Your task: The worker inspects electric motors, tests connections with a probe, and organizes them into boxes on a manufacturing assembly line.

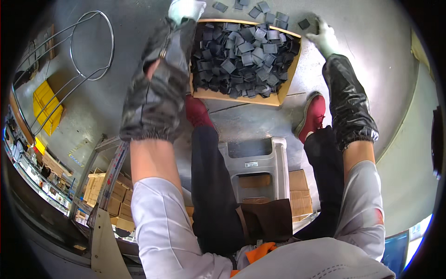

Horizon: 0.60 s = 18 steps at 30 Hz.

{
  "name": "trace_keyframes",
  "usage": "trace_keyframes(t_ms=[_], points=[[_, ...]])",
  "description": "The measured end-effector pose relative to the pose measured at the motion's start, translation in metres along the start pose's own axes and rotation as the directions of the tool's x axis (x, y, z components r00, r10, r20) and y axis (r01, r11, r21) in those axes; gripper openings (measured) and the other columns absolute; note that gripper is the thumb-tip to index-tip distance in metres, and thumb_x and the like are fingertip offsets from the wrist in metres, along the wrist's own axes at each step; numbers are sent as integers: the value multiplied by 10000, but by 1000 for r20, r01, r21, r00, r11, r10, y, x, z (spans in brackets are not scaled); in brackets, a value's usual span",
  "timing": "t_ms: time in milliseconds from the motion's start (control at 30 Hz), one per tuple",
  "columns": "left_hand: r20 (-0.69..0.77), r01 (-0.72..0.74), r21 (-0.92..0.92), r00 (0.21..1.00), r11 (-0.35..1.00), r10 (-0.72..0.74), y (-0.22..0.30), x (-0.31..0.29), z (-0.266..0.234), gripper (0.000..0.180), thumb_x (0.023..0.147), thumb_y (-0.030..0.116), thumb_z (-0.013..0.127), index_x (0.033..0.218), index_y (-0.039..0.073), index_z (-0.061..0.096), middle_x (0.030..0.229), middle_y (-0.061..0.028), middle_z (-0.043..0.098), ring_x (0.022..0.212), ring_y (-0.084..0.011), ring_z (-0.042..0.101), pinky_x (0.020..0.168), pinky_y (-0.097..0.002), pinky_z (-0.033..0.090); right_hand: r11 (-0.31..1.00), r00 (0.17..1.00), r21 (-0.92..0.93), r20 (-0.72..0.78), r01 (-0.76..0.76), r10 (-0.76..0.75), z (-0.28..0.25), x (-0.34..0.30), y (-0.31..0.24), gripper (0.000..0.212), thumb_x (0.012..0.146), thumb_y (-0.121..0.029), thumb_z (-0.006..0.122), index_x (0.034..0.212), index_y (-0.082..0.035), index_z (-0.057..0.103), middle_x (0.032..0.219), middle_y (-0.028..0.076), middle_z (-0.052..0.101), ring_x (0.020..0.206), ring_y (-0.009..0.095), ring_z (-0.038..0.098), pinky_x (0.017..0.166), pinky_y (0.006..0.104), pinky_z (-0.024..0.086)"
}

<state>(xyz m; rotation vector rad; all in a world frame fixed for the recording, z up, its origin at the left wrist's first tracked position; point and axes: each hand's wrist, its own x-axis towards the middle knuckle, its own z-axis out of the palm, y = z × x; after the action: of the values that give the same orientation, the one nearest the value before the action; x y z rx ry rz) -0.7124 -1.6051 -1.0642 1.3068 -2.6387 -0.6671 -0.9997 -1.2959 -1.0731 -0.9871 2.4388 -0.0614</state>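
Observation:
A shallow cardboard box (290, 76) on the grey floor is heaped with small flat dark-grey pieces (246, 58), each roughly square with a raised edge. Several more loose pieces (254, 12) lie on the floor beyond its far side. My right hand (326, 39), in a white glove, is past the box's far right corner. Its fingers are apart and hold nothing, close to a single dark piece (304, 23). My left hand (187, 10), also gloved, is by the far left corner; the picture's upper edge cuts it off and its fingers do not show clearly.
Red shoes (312, 114) flank the box's near side. A grey plastic step stool (280, 172) stands between my legs, with cardboard cartons (299, 190) beside it. At left are a metal hoop frame (111, 44), a yellow panel (46, 107) and stacked boxes (120, 200).

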Motion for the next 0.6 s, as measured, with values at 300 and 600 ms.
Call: trace_keyframes(t_ms=[300, 600], points=[[454, 108, 10, 885, 994, -101, 83, 9, 72, 585, 835, 137, 573, 1415, 158, 498, 1273, -296, 584, 1137, -462, 627, 968, -497, 520, 948, 985, 316, 151, 27, -78, 11, 26, -87, 593, 891, -312, 668, 1416, -71, 535, 1236, 274, 662, 1192, 392, 636, 1050, 425, 489], [318, 291, -431, 935, 854, -158, 120, -6, 112, 497, 763, 30, 584, 1256, 62, 635, 1160, -231, 699, 1166, -361, 648, 989, -410, 522, 952, 997, 299, 13, 67, -74, 13, 28, -143, 458, 844, -107, 634, 1301, -95, 644, 1106, 233, 718, 1108, 396, 666, 947, 423, 533]])
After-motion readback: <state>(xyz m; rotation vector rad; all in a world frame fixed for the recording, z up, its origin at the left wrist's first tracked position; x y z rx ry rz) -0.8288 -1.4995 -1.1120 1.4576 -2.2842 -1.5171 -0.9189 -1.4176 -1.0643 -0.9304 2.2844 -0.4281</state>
